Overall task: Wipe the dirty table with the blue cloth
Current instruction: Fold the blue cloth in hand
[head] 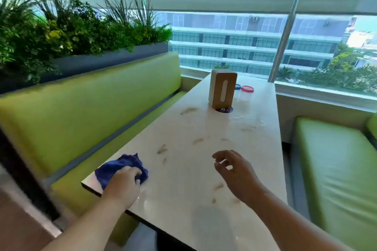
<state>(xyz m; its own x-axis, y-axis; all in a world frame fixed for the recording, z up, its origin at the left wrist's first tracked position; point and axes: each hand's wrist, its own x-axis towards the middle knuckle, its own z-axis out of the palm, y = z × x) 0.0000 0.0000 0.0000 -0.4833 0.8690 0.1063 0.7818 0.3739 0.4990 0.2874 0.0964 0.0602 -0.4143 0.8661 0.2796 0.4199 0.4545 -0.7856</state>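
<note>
Gripping the crumpled dark-blue cloth [122,165] with the left hand [124,184], with fingers curling over its right side and pressing it down onto the pale stone-look rectangular table [183,185]. Holding nothing in the right hand [234,173], hovering it just above the tabletop at near centre with fingers loosely bent and spread.

Keeping the cloth bunched at the table's near-left corner, close to the left edge, with ruffled folds poking out on the far side of the knuckles. Seeing plenty of dirt here: brownish smears [162,150] lying just beyond the cloth, more dotting the middle, and a few sitting near the right wrist.

Reaching in from the near left with a bare forearm, wrist low, palm facing down over the fabric. Coming in from the near right with the other forearm, wrist raised, palm turning left.

Spotting an upright wooden tissue box [222,87] at the far end, with two clear lidded jars [246,93] just to its right, and a green padded bench [91,112] running along the left.
</note>
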